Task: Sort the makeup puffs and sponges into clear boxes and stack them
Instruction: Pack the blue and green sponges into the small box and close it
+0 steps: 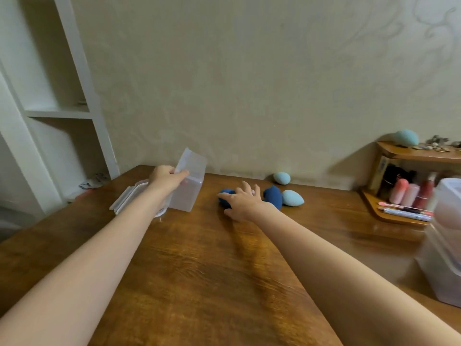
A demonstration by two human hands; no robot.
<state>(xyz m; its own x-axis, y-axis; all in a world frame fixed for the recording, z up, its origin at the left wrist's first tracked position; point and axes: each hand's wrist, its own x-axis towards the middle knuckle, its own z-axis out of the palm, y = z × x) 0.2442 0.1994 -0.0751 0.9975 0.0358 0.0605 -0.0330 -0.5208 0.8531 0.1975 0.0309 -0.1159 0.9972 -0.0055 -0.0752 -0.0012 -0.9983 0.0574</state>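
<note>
My left hand [166, 177] grips the near rim of a clear box [190, 186], which is tilted on the wooden table [199, 270]. My right hand [243, 202] lies fingers spread over a dark blue sponge [225, 194], touching it; whether it grips it I cannot tell. A second dark blue sponge [273, 196] sits just right of that hand. Beside it is a light blue sponge [292, 197], and another light blue sponge [282, 177] rests by the wall. A larger teal sponge [405, 137] lies on top of the small wooden rack.
A clear lid [129, 199] lies left of the box, under my left forearm. Stacked clear boxes [446, 245] stand at the right edge. A wooden rack [399, 203] holds cosmetics bottles and pens. White shelving [62, 113] stands at the left.
</note>
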